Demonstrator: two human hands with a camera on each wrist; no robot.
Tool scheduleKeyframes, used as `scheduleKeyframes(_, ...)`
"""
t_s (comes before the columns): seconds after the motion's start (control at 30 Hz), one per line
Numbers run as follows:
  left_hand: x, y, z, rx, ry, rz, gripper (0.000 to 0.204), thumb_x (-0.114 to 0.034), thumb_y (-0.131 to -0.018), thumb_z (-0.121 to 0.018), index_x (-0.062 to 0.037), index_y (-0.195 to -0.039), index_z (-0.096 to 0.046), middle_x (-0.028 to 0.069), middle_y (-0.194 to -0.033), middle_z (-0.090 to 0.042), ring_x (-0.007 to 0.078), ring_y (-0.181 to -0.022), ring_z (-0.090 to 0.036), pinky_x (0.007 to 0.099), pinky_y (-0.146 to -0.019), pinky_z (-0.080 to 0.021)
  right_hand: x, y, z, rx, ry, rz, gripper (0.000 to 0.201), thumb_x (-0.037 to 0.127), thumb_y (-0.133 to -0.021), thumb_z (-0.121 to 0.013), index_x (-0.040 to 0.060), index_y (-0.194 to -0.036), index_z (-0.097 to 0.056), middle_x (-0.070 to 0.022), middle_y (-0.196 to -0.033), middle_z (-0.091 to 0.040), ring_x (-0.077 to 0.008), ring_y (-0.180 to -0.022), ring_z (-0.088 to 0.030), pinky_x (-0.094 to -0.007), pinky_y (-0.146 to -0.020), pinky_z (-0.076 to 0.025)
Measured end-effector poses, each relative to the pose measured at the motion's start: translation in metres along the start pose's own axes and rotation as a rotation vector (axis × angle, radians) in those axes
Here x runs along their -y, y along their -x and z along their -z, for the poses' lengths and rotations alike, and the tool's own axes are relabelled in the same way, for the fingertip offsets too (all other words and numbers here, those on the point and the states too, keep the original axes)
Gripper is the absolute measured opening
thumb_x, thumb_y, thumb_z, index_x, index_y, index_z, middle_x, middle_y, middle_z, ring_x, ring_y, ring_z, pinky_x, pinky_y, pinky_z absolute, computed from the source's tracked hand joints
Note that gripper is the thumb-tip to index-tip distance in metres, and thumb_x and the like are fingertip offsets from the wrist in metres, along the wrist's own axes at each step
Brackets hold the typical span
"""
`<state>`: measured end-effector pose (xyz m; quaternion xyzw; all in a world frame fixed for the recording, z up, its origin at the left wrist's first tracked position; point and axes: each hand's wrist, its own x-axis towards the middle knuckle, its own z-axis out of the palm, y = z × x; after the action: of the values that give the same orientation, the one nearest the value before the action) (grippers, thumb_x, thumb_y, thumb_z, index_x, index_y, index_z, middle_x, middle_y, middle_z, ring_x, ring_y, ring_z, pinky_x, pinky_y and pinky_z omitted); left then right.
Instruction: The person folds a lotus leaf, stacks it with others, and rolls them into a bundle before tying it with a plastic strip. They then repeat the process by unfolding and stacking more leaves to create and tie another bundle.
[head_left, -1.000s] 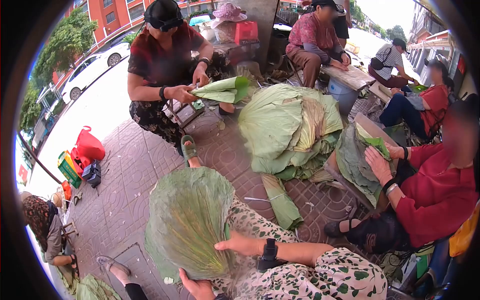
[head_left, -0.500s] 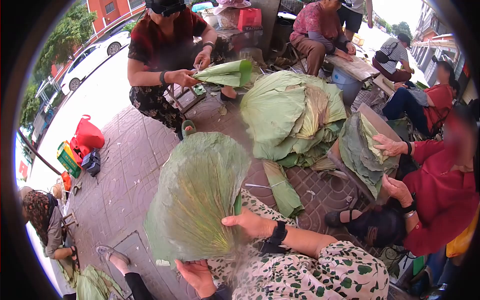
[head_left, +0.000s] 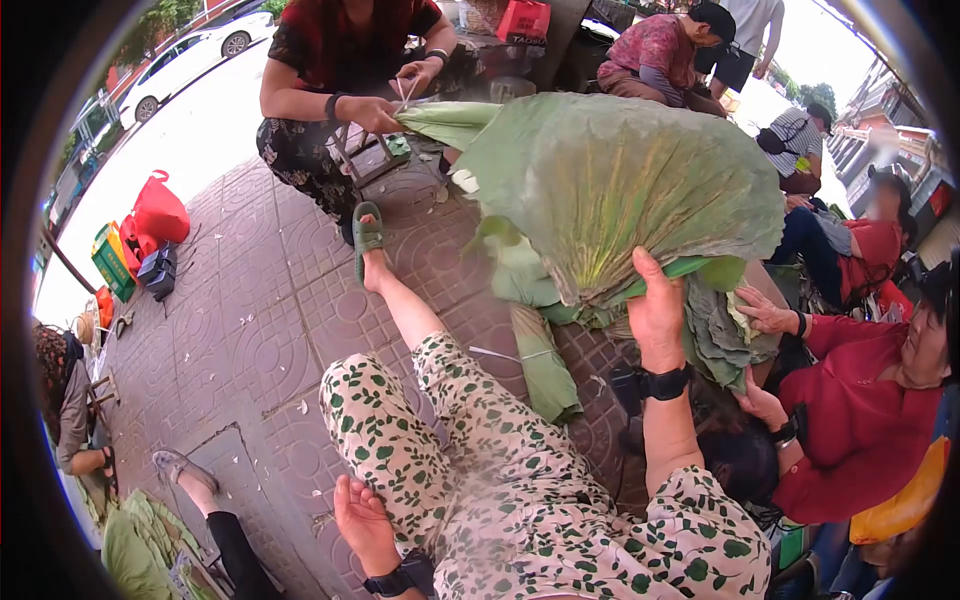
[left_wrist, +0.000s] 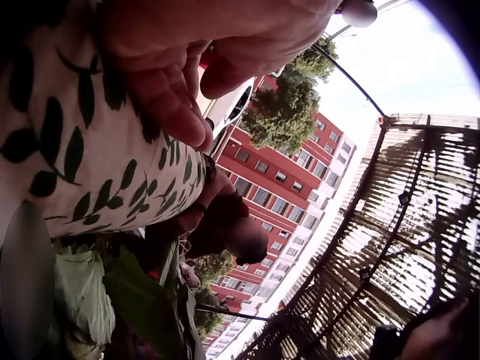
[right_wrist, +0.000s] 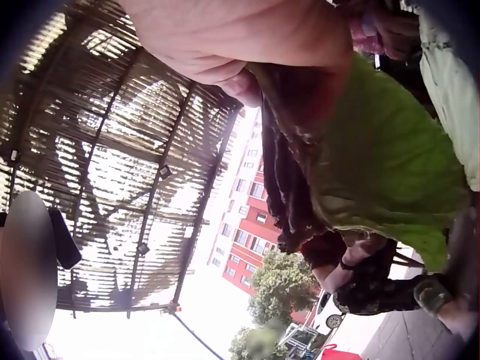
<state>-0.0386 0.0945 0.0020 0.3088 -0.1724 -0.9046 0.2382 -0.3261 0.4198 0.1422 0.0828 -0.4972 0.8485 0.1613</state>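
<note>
A large dried lotus leaf stack (head_left: pixel 650 185), green with brown-yellow veins, is held up by my right hand (head_left: pixel 657 310), thumb on the upper face at its lower edge. The right wrist view shows that hand (right_wrist: pixel 255 37) gripping the green leaf (right_wrist: pixel 382 150); some fingers are hidden behind it. In the head view the stack overlaps a pile of lotus leaves (head_left: pixel 525 275) on the paving. My left hand (head_left: pixel 364 520) lies by my patterned trouser leg (head_left: pixel 375 420), fingers loosely curled and holding nothing; the left wrist view shows the same hand (left_wrist: pixel 225 45) beside the cloth.
A tied leaf bundle (head_left: pixel 545 365) lies on the paving by my leg. Opposite, a seated person holds a folded leaf (head_left: pixel 450 122). Close on the right, a person in red (head_left: pixel 855 410) handles other leaves (head_left: pixel 715 335). Red bags (head_left: pixel 160 210) stand at the left.
My right hand has carried the leaf stack from my lap up and to the right, over the pile. My left hand has let go of it and dropped back beside my leg.
</note>
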Motion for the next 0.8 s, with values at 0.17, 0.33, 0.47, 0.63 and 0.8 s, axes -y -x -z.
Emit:
scheduleKeyframes(0.17,0.002,0.002,-0.009,-0.087,-0.058,0.003,0.017,-0.018,-0.092,-0.050,-0.0077,-0.104,-0.056,0.0011,-0.078,-0.058,0.0074,-0.060,-0.055,0.0177,-0.048,-0.049,0.070,-0.032,0.037,-0.205,0.062,0.201,0.041,0.007,-0.084,-0.062,0.0096,-0.122,-0.049,-0.0015,-0.118,-0.054,-0.0168,-0.104,-0.054,-0.0359,-0.088,-0.044)
scheduleKeyframes(0.33,-0.001,0.005,-0.020,-0.086,-0.268,-0.051,0.012,-0.018,-0.091,-0.052,-0.0081,-0.095,-0.055,0.0009,-0.071,-0.056,0.0074,-0.050,-0.049,0.0161,-0.042,-0.039,0.142,-0.035,0.057,-0.250,0.143,0.346,0.041,0.008,-0.085,-0.061,0.0095,-0.124,-0.048,-0.0031,-0.121,-0.053,-0.0161,-0.104,-0.053,-0.0372,-0.088,-0.045)
scheduleKeyframes(0.47,0.007,0.014,-0.042,0.061,-0.596,-0.194,0.012,-0.017,-0.091,-0.053,-0.0061,-0.087,-0.054,0.0024,-0.059,-0.053,0.0064,-0.041,-0.041,0.0170,-0.039,-0.031,0.178,-0.045,0.060,-0.222,0.239,0.443,0.043,0.006,-0.086,-0.060,0.0069,-0.126,-0.045,-0.0045,-0.120,-0.052,-0.0175,-0.106,-0.052,-0.0375,-0.088,-0.045)
scheduleKeyframes(0.63,0.029,0.018,-0.064,0.135,-0.944,-0.242,0.015,-0.016,-0.091,-0.056,-0.0033,-0.084,-0.053,0.0023,-0.061,-0.055,0.0025,-0.043,-0.039,0.0160,-0.041,-0.030,0.174,-0.084,0.050,-0.248,0.470,0.666,0.042,0.004,-0.085,-0.061,0.0024,-0.124,-0.047,-0.0068,-0.119,-0.052,-0.0166,-0.102,-0.053,-0.0344,-0.088,-0.046)
scheduleKeyframes(0.8,0.031,0.012,-0.063,0.106,-0.953,-0.274,0.015,-0.017,-0.092,-0.054,-0.0030,-0.086,-0.053,0.0025,-0.062,-0.055,0.0025,-0.041,-0.038,0.0157,-0.038,-0.029,0.119,-0.143,0.041,-0.209,0.832,0.760,0.028,0.003,-0.084,-0.061,-0.0086,-0.109,-0.055,-0.0088,-0.109,-0.059,-0.0143,-0.096,-0.054,-0.0315,-0.088,-0.044)
